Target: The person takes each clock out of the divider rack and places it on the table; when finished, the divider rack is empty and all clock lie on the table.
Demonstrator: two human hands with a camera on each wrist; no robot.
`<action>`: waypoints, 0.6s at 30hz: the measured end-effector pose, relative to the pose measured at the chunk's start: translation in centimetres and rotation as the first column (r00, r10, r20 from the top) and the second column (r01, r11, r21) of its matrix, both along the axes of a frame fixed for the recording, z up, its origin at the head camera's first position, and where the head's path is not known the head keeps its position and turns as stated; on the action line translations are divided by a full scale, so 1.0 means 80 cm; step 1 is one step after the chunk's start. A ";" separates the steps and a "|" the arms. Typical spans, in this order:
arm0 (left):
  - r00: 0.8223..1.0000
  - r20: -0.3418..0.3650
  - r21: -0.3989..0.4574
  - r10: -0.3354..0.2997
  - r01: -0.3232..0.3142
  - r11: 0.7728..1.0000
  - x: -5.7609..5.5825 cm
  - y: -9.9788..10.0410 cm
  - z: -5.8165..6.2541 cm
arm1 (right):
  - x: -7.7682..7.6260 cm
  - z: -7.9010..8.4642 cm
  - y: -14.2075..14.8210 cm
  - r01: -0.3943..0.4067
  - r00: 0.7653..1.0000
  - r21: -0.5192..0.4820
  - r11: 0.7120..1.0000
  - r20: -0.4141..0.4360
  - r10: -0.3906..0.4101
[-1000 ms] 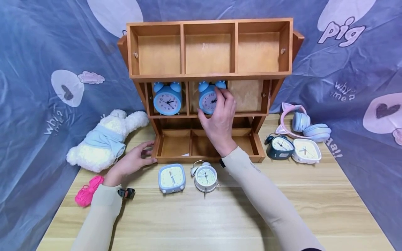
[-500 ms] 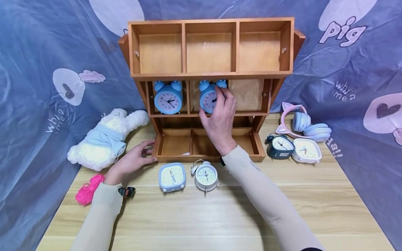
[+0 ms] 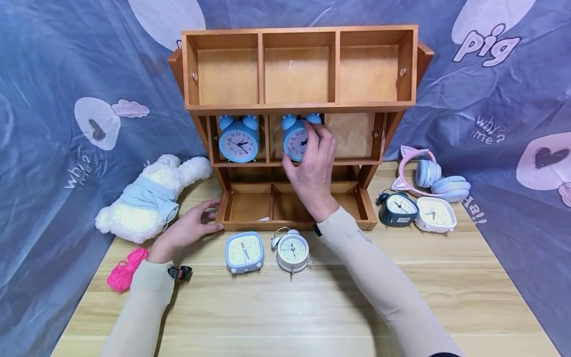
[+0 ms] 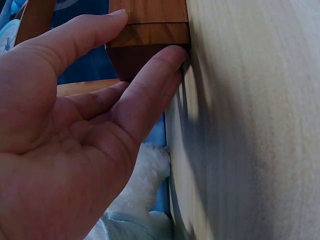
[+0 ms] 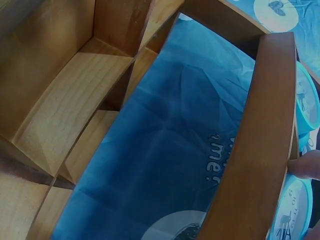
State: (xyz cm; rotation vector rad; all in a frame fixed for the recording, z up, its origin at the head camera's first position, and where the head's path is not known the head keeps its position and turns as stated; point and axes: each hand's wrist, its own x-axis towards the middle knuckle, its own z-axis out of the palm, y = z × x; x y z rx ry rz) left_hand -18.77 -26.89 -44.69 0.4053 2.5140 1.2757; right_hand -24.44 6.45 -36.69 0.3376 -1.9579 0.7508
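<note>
While the right hand (image 3: pixel 314 166) is clamped on the middle blue clock (image 3: pixel 294 141), its thumb at the lower left edge and its fingertips at the upper right, that clock sits upright in the middle compartment of the middle tier of the wooden shelf (image 3: pixel 294 107). Another blue clock (image 3: pixel 239 144) stands in the compartment to its left, facing near. At the near left corner of the shelf, the left hand (image 3: pixel 189 229) rests against the wood with thumb and fingers apart, the thumb in front and the longer fingers along the side. On the counter (image 3: pixel 285 317), just to the near side of the shelf, are a square blue clock (image 3: pixel 245 252) and, to its right, a round white clock (image 3: pixel 292 251). Right of the shelf, a dark clock (image 3: pixel 398 210) and a square white clock (image 3: pixel 435 214) lie side by side, with headphones (image 3: pixel 427 173) at their far side. To the left lies a white plush toy (image 3: pixel 144 201) in a blue top, with pink yarn (image 3: pixel 127 270) nearer. A patterned blue cloth (image 3: pixel 40 148) hangs behind.
</note>
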 end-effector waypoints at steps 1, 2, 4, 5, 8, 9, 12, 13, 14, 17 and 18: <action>1.000 -0.001 -0.002 -0.001 0.001 1.000 0.000 0.000 0.000 | 0.000 0.000 0.001 0.000 1.000 0.000 1.000 0.001 0.000; 1.000 -0.003 -0.005 -0.002 0.002 1.000 0.000 0.000 0.000 | 0.001 0.001 0.001 0.000 1.000 0.000 1.000 0.002 0.000; 1.000 -0.009 -0.014 -0.003 0.002 1.000 -0.001 0.000 -0.001 | 0.001 0.001 0.002 -0.001 1.000 0.000 1.000 0.004 0.001; 1.000 -0.011 -0.017 -0.003 0.003 1.000 -0.001 0.000 -0.001 | 0.001 0.001 0.002 -0.001 1.000 0.000 1.000 0.005 0.001; 1.000 -0.013 -0.024 -0.003 0.003 1.000 -0.001 -0.001 -0.002 | 0.002 0.002 0.003 -0.003 1.000 -0.001 1.000 0.008 0.003; 1.000 -0.014 -0.026 -0.004 0.003 1.000 -0.001 -0.001 -0.002 | 0.003 0.003 0.003 -0.005 1.000 -0.002 1.000 0.008 0.005; 1.000 -0.016 -0.030 -0.003 0.002 1.000 0.000 -0.001 -0.001 | 0.004 0.004 0.003 -0.013 1.000 -0.010 1.000 0.013 0.013; 1.000 -0.016 -0.031 -0.002 0.001 1.000 0.000 -0.001 -0.001 | 0.005 0.005 0.004 -0.017 1.000 -0.015 1.000 0.014 0.017; 1.000 -0.017 -0.033 -0.002 0.001 0.999 0.000 -0.001 -0.001 | 0.005 0.006 0.004 -0.020 1.000 -0.019 1.000 0.016 0.020; 1.000 -0.016 -0.034 -0.002 0.001 0.999 0.000 -0.001 0.000 | 0.007 0.008 0.004 -0.033 0.999 -0.033 0.999 0.019 0.033; 1.000 -0.016 -0.034 -0.003 0.002 0.999 0.000 -0.001 0.000 | 0.007 0.008 0.004 -0.036 0.999 -0.036 0.999 0.018 0.037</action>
